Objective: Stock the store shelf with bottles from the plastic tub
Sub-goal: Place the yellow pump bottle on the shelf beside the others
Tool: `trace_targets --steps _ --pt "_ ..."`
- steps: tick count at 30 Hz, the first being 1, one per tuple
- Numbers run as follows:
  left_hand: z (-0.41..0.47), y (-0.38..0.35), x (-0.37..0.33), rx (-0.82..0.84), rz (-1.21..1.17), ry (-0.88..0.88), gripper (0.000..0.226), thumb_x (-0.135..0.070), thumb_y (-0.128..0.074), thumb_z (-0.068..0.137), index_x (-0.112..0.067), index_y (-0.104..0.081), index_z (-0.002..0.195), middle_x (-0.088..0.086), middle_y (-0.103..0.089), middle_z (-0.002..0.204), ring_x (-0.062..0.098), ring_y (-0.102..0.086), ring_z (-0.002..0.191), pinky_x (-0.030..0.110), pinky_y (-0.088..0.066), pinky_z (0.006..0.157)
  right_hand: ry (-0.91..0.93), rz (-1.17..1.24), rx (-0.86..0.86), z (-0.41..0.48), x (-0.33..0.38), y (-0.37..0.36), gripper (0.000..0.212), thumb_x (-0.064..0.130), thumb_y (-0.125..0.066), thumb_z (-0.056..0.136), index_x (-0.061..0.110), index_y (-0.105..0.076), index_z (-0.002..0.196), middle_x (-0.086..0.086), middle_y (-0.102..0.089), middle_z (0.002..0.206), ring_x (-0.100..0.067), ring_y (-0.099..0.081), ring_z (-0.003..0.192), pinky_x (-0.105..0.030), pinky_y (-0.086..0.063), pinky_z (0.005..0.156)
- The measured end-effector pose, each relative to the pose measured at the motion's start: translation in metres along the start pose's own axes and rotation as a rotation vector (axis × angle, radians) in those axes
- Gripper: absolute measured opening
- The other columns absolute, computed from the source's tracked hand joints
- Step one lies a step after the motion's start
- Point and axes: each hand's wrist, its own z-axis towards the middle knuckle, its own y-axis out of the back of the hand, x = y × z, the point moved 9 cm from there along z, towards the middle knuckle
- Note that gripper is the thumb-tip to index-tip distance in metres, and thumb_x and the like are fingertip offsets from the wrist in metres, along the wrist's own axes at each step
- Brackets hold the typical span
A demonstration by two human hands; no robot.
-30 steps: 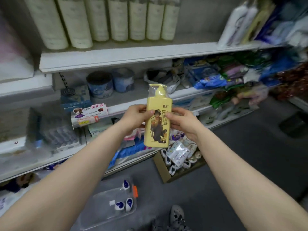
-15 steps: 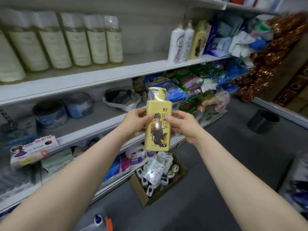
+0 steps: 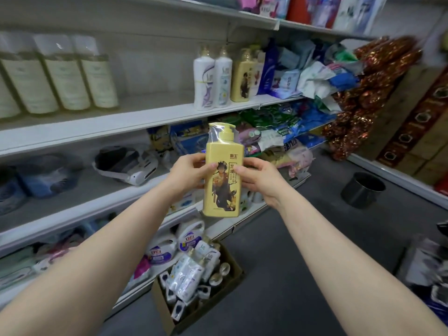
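One yellow bottle [image 3: 224, 175] is in hand, upright, in front of the shelving and not yet set down. Our left hand [image 3: 188, 174] wraps its left edge and our right hand [image 3: 260, 179] its right edge. The fingers curl behind the body and both thumbs press on the printed front.

Progress, as we judge it: at least three pump bottles already stand on the shelf [image 3: 145, 118], above and beyond the fingertips. They are two white bottles [image 3: 204, 83] and a second yellow bottle [image 3: 242, 80] just beside them on the right. Bare board lies above our left fingers, so room remains. We reckon the held bottle belongs near its twin. The plastic tub is out of view, so we cannot tell how many are left.

Materials: the body is a flat-sided rectangular block of smooth, glossy plastic with rounded corners and a figure printed on its face. The pump head above the fingers is wrapped in clear, crinkled film. The shelf board is painted white, with a straight front lip. Below the fingers, a cardboard box [image 3: 163, 309] on the floor holds small film-wrapped packs.
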Motion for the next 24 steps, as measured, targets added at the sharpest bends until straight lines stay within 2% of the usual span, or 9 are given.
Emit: trace_targets --steps 4,7,11,14,18,20,24 --pt "0.031 -0.041 -0.012 0.032 -0.004 -0.008 0.030 -0.024 -0.065 0.094 -0.015 -0.064 0.122 0.002 -0.073 0.109 0.017 -0.071 0.098 0.042 -0.060 0.085 -0.007 0.019 -0.039 0.015 0.002 0.048 0.032 0.012 -0.071 0.091 0.010 -0.062 0.122 -0.008 -0.075 0.108 -0.020 -0.074 0.095 -0.029 -0.060 0.079" --pt "0.060 -0.073 -0.022 0.068 0.005 -0.022 0.030 -0.024 -0.065 0.094 -0.016 -0.064 0.123 0.000 -0.073 0.108 0.015 -0.072 0.096 0.039 -0.060 0.083 -0.001 0.035 -0.083 0.028 0.004 0.085 0.031 0.012 -0.071 0.091 0.011 -0.061 0.121 -0.004 -0.076 0.101 -0.016 -0.074 0.090 -0.026 -0.059 0.074" --pt "0.102 -0.114 -0.034 0.114 0.001 -0.045 0.026 -0.022 -0.064 0.095 -0.017 -0.065 0.120 0.002 -0.072 0.109 0.017 -0.072 0.096 0.035 -0.061 0.079 -0.003 0.037 -0.147 0.053 0.004 0.134 0.040 0.012 -0.073 0.090 0.008 -0.059 0.127 -0.007 -0.074 0.105 -0.022 -0.073 0.097 -0.034 -0.060 0.084" --pt "0.135 -0.138 -0.038 0.131 -0.022 -0.051 0.026 -0.020 -0.063 0.096 -0.016 -0.064 0.121 0.002 -0.072 0.109 0.017 -0.071 0.097 0.032 -0.062 0.076 0.004 0.030 -0.166 0.076 0.005 0.164 0.031 0.012 -0.072 0.091 0.010 -0.062 0.120 -0.009 -0.074 0.107 -0.025 -0.072 0.102 -0.035 -0.060 0.088" --pt "0.195 -0.163 -0.043 0.149 -0.004 -0.080 0.021 -0.024 -0.067 0.093 -0.022 -0.067 0.114 0.001 -0.073 0.108 0.020 -0.071 0.099 0.046 -0.059 0.086 0.010 0.036 -0.197 0.118 0.010 0.204 0.025 0.011 -0.072 0.090 0.014 -0.063 0.114 -0.008 -0.075 0.104 -0.019 -0.074 0.092 -0.029 -0.060 0.078" --pt "0.223 -0.170 -0.048 0.145 0.018 -0.092 0.020 -0.026 -0.067 0.092 -0.026 -0.066 0.112 -0.001 -0.073 0.107 0.018 -0.071 0.098 0.045 -0.059 0.087 0.009 0.040 -0.199 0.140 0.015 0.218 0.024 0.009 -0.070 0.091 0.014 -0.063 0.113 -0.007 -0.074 0.102 -0.016 -0.074 0.087 -0.026 -0.060 0.073" --pt "0.274 -0.182 -0.057 0.140 0.018 -0.091 0.031 -0.029 -0.068 0.091 -0.021 -0.065 0.120 0.000 -0.074 0.106 0.018 -0.072 0.097 0.045 -0.059 0.086 0.017 0.028 -0.196 0.188 0.027 0.242 0.041 0.011 -0.072 0.090 0.007 -0.059 0.129 -0.012 -0.074 0.110 -0.023 -0.075 0.093 -0.032 -0.060 0.076"
